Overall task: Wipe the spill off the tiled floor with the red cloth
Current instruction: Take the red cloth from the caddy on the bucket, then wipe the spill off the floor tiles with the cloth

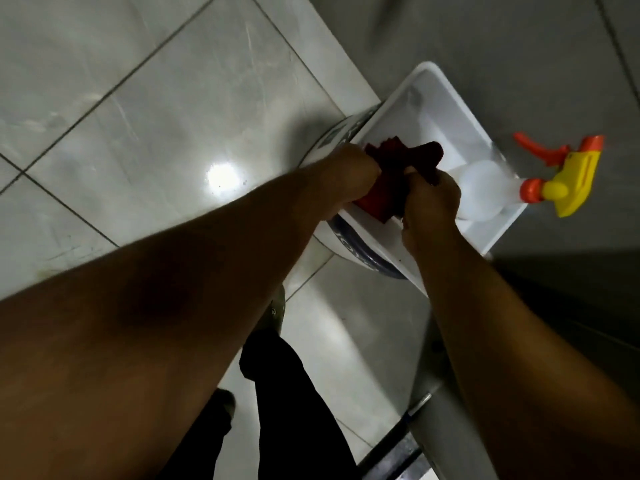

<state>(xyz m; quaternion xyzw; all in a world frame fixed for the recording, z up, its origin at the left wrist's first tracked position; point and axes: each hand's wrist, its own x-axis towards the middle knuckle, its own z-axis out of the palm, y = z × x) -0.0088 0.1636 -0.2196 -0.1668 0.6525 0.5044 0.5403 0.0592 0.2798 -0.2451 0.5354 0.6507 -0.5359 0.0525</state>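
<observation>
Glossy pale tiled floor [145, 109] with dark grout lines and a bright lamp glare [221, 176].

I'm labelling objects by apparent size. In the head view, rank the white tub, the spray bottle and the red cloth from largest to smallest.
1. white tub
2. spray bottle, trigger head included
3. red cloth; the left hand and right hand gripping it hide part, so its rank against the bottle is uncertain.

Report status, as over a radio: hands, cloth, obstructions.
Left hand and right hand both gripping red cloth over white tub. Spray bottle beside right hand. Cloth not yet on floor.
</observation>
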